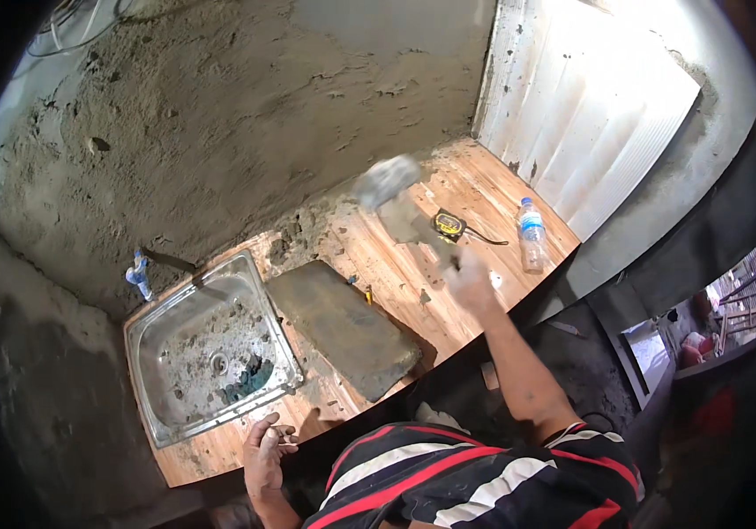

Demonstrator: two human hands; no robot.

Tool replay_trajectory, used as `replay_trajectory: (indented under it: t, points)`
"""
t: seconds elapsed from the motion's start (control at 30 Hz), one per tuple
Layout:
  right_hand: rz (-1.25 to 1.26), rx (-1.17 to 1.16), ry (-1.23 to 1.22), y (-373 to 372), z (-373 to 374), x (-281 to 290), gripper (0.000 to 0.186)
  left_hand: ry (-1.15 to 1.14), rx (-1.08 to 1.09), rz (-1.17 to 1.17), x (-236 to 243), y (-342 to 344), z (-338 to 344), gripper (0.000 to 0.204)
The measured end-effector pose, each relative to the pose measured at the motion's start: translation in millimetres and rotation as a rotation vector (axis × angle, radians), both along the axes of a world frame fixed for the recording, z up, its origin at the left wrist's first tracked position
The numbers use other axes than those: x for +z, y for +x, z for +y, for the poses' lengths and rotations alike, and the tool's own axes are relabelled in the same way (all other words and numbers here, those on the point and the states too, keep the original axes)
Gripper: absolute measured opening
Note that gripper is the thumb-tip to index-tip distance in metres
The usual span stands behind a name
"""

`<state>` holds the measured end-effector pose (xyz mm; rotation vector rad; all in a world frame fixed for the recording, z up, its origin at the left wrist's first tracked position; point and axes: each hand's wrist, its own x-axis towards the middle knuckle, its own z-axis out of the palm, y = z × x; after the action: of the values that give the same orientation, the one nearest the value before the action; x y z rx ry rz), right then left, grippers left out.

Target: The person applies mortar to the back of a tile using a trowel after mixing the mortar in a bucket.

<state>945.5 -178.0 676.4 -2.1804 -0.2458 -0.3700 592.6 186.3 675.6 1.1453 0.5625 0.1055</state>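
**Rough grey wall (246, 115) standing behind a wood-patterned worktop (493, 189), trowel in the right hand**

At the far left, a blue tap (139, 273) is sticking out of the wall just above a metal sink (219, 415), presumably set there to run into the basin; grey crumbs are littering the sink's floor. At the near edge, by the sink's near right corner, the left hand (268, 445) is hanging with fingers half-bent — whether anything thin is pinched there, I cannot tell.

Right of the sink, a grey-coated board (347, 331) is lying flat on the worktop, probably laid there to stay within easy reach. Farther back, the blurred trowel (406, 222) is reaching over the worktop toward the wall. A pale grey lump (387, 181) is showing at its far end; blur is hiding whether the two are touching. The right hand (472, 280) is closing around the handle at the near end, seemingly to leave the blade free.

A tape measure (449, 226) is lying just beside the trowel. Farther right, a water bottle (531, 238) is standing near the worktop's end — perhaps parked out of the way — by a white ribbed panel (581, 115).
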Motion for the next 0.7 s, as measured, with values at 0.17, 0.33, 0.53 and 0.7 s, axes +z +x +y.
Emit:
replay_trajectory:
  t: [0.17,0.33,0.53,0.7]
  points:
    - [0.058,-0.271,-0.204,67,-34,36,0.028,0.023,0.141,0.03,3,-18,12,0.037]
    - [0.187,-0.402,-0.4,139,-87,-14,0.035,-0.009,0.208,0.005,-8,-32,8,0.036]
    - [0.309,-0.436,-0.48,165,-100,-42,0.033,-0.068,0.284,0.026,-12,-39,-4,0.032]
    - [0.335,-0.463,-0.482,163,-98,-42,0.032,-0.06,0.332,0.042,-11,-38,-11,0.029]
